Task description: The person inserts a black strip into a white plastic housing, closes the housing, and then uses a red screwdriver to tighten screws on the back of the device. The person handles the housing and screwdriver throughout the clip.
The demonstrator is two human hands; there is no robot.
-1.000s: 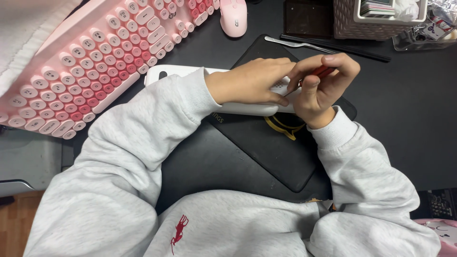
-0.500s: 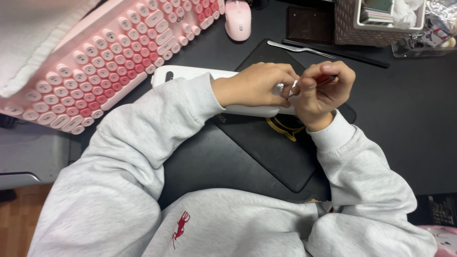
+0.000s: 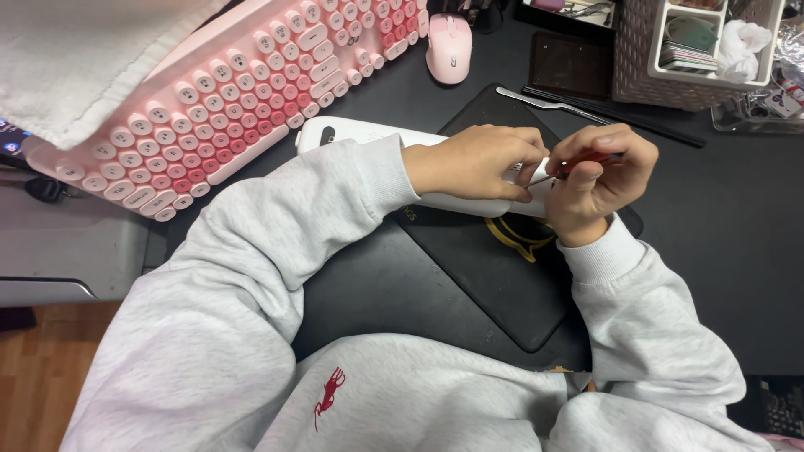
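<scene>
My left hand [image 3: 477, 159] rests curled on a long white device [image 3: 360, 134] that lies across a black mat [image 3: 494, 268], its fingertips pinched at the device's right end. My right hand [image 3: 599, 180] is closed around a small red-handled screwdriver [image 3: 586, 161] whose thin metal shaft points left toward my left fingertips. The tip and the spot it meets are hidden between the two hands. Both arms wear grey sweatshirt sleeves.
A pink keyboard [image 3: 234, 100] with round keys sits tilted at the upper left, a pink mouse [image 3: 450, 46] beside it. Metal tweezers [image 3: 544, 102] lie on the mat's far edge. A lattice organiser basket [image 3: 645, 67] stands at the upper right on the black desk [image 3: 737, 243].
The hands stay together on the device with only slight finger shifts. The view has shifted a little, so the keyboard and mouse sit slightly further right.
</scene>
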